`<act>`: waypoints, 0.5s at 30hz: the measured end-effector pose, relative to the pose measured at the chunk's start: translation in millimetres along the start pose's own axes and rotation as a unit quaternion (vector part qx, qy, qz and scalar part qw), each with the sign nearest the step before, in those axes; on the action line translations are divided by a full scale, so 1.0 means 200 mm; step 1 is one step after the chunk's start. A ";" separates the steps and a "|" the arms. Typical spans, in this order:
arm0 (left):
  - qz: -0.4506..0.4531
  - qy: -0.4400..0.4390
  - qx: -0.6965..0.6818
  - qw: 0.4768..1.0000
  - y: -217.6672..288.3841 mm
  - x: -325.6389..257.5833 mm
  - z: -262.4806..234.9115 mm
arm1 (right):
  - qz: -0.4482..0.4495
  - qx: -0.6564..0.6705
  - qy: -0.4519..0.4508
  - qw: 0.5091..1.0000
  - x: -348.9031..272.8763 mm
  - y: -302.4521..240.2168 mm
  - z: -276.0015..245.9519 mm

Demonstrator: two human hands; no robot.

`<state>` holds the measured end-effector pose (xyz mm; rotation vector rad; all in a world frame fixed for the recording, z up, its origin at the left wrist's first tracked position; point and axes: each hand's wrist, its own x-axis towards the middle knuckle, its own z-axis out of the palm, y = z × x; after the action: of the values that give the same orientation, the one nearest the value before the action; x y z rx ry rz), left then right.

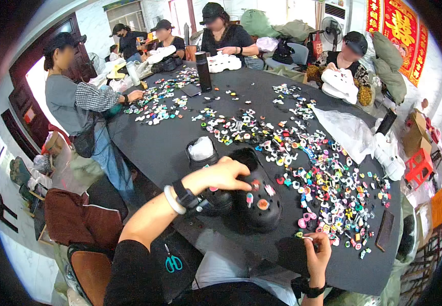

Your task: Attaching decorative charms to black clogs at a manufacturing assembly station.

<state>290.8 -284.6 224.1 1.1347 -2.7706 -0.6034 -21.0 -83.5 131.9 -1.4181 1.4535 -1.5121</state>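
A black clog (260, 220) lies on the dark table before me, with several colourful shoe charms set in its upper, among them an orange round one (263, 204). My left hand (225, 175) reaches across and grips this clog near its opening, fingers bent. Beside it on the left is a second black clog (194, 158) with white stuffing (201, 148) inside, partly hidden by my left arm. At the near side of the charm pile (328, 204), my right hand (318, 250) is raised. Its thumb and finger pinch a small pale charm (306, 237).
Loose charms (154, 99) also cover the far left of the table, near a dark bottle (203, 71). Other people sit or stand round the table, some with white clogs (339, 85). Clear plastic bags (343, 130) lie at right. Teal scissors (173, 262) are below my left arm.
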 end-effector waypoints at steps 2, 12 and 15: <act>-0.011 0.045 -0.014 0.999 -0.08 -0.01 -0.04 | 0.005 -0.040 -0.015 0.999 -0.02 -0.01 -0.01; -0.119 0.075 0.093 0.986 -0.24 0.04 -0.11 | -0.129 -0.242 -0.044 0.961 -0.01 0.02 0.00; -0.133 0.136 0.141 0.972 -0.23 0.09 -0.02 | -0.117 -0.235 -0.037 0.964 -0.03 0.02 0.01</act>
<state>309.0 -327.2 208.6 1.5308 -2.5410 -0.0565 -19.2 -80.1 125.9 -1.9638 1.7202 -1.2753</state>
